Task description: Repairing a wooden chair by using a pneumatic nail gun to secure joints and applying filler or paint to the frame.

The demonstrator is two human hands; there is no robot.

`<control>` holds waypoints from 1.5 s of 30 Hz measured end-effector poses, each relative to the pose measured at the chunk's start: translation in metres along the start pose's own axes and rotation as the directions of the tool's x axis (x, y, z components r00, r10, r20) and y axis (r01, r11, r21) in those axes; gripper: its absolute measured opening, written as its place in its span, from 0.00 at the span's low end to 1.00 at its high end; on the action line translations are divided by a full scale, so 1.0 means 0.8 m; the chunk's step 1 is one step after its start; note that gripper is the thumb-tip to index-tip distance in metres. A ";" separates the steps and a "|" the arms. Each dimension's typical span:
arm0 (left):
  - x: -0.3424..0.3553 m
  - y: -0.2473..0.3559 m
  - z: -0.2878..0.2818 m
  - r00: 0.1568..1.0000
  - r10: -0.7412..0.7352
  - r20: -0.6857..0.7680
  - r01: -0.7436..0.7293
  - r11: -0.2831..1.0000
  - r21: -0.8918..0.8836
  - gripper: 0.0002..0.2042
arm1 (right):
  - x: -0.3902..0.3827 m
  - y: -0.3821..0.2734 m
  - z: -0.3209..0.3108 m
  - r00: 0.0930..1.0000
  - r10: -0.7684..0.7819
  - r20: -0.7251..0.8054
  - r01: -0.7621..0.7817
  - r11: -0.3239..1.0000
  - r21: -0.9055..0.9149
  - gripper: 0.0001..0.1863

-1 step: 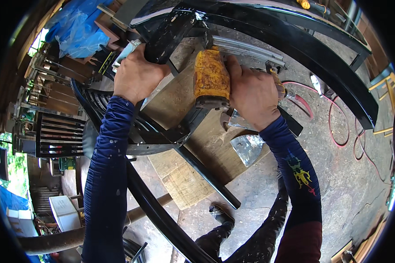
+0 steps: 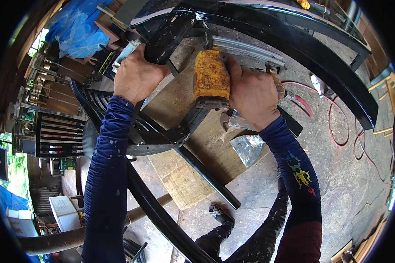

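My right hand [image 2: 254, 94] is wrapped round the handle of a worn yellow air nailer [image 2: 211, 74]. The tool's nose points away from me and meets the underside of a black-painted wooden frame [image 2: 289, 41], close to a joint with white marks. At the left, my left hand [image 2: 138, 74] is closed on a black wooden bar [image 2: 169, 37] that runs up to that joint. A pale bluish-white piece [image 2: 128, 53] sticks out beside its knuckles; I cannot make out what it is. My left fingertips are hidden beneath the hand.
Below lies a wooden bench [image 2: 186, 186], with a paint-stained scraper blade [image 2: 246, 148] near my right wrist. A slatted black chair part [image 2: 136, 147] and a curved black rail [image 2: 156, 215] are at the left. A red air hose [image 2: 333, 127] loops over the concrete floor.
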State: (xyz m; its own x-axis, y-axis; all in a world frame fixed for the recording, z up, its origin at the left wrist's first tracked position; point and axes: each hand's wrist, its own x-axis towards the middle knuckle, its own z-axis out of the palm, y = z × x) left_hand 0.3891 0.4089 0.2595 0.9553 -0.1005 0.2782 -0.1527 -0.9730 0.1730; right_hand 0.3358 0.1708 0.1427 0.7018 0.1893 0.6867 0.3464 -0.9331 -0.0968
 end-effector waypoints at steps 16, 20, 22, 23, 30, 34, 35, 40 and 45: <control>0.000 0.014 0.000 0.994 -0.097 0.059 0.095 0.994 0.047 0.29 | 0.007 0.000 0.002 0.998 0.068 0.019 -0.070 0.987 0.143 0.29; -0.002 0.016 -0.013 0.991 -0.115 0.066 0.111 0.992 0.062 0.29 | 0.011 -0.007 -0.003 0.995 0.079 0.058 -0.087 0.987 0.139 0.29; -0.001 0.021 -0.012 0.988 -0.125 0.096 0.123 0.992 0.018 0.29 | 0.007 -0.004 -0.004 0.996 0.077 0.043 -0.083 0.986 0.146 0.29; -0.001 0.022 -0.010 0.987 -0.125 0.102 0.125 0.992 0.011 0.29 | 0.004 -0.003 -0.005 0.997 0.079 0.020 -0.081 0.984 0.158 0.29; 0.001 0.020 -0.009 0.989 -0.129 0.078 0.126 0.991 0.045 0.30 | -0.054 -0.004 -0.031 0.988 0.111 0.103 -0.128 0.977 0.173 0.26; -0.001 0.025 -0.004 0.990 -0.121 0.074 0.118 0.992 0.043 0.30 | -0.136 0.030 -0.073 0.998 0.061 0.022 -0.065 0.973 0.220 0.26; -0.001 0.023 -0.005 0.989 -0.126 0.071 0.123 0.991 0.051 0.30 | -0.155 0.037 -0.086 0.996 0.072 0.048 -0.081 0.976 0.204 0.26; -0.005 0.028 -0.002 0.980 -0.163 0.114 0.152 0.983 0.103 0.33 | -0.263 0.108 -0.158 0.983 0.097 0.157 -0.125 0.975 0.184 0.27; -0.004 0.019 -0.005 0.980 -0.183 0.082 0.173 0.978 0.114 0.36 | -0.331 0.184 -0.216 0.964 0.177 0.199 -0.214 0.960 0.181 0.31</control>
State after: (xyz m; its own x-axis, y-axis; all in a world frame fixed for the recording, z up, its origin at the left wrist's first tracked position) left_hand 0.3829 0.3949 0.2648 0.9846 0.0624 0.1633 0.0448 -0.9930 0.1096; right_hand 0.0931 -0.0698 0.0713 0.8618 0.0778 0.5013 0.2949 -0.8809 -0.3703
